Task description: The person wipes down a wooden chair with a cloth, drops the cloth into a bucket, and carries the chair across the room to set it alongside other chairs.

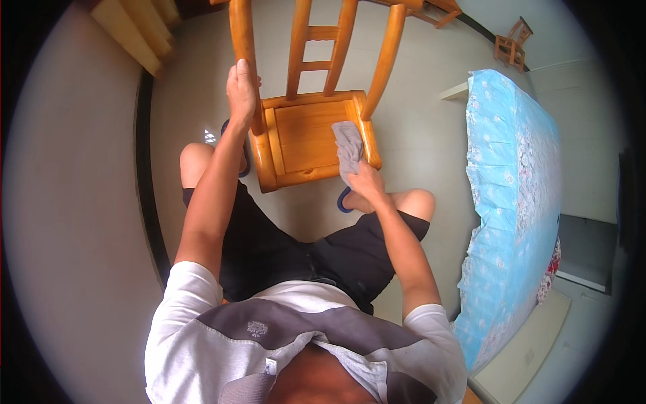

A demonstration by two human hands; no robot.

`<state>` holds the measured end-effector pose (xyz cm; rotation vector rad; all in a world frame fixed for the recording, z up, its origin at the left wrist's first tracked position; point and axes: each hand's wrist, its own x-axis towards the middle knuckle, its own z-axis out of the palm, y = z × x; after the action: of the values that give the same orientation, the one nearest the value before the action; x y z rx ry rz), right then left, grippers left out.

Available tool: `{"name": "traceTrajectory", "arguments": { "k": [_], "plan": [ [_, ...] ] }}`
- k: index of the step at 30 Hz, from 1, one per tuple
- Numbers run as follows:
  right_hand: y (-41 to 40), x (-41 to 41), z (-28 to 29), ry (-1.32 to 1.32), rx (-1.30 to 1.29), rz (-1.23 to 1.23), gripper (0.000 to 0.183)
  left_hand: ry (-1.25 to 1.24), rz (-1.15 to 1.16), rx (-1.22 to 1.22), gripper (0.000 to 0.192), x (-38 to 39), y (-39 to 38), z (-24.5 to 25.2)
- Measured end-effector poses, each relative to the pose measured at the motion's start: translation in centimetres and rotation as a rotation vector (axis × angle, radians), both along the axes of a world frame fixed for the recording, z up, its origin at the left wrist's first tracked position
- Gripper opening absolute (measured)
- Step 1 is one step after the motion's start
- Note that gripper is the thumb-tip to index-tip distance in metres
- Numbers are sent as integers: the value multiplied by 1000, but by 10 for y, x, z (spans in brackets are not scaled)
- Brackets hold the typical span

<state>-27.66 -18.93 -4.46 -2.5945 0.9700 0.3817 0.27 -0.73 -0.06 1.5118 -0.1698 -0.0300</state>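
Note:
Before my knees a varnished wooden chair (308,139) stands on the floor, tilted in view, with its slatted back away from me. My left hand (241,91) grips the chair's left back post (243,35), thumb on top and fingertips showing past its right side. A crumpled grey cloth (349,144) hangs from my right hand (367,179) and lies across the right front part of the seat. The fingers of that hand are closed around the cloth's near end, just off the seat's front right corner.
To the right is a bed with a blue floral, ruffled cover (492,202). A small wooden chair (512,45) stands by the far right wall. Yellow curtains (133,33) hang at the upper left, above the dark baseboard (145,166). Blue slippers (344,200) are on my feet.

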Motion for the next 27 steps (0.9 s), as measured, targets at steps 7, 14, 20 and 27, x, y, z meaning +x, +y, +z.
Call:
{"name": "traceTrajectory", "arguments": {
  "k": [7,14,20,27],
  "plan": [
    [88,33,-14,-326,127,178,34,19,16,37,54,-2,-1,3],
    [132,40,-10,-433,172,297,34,-17,-20,28,53,-1,-2,-3],
    [63,6,4,-369,42,510,36,-13,0,14,53,0,2,0],
    [-47,-15,16,-112,-184,218,28,7,-10,-14,53,0,2,-2]
  ]
}}
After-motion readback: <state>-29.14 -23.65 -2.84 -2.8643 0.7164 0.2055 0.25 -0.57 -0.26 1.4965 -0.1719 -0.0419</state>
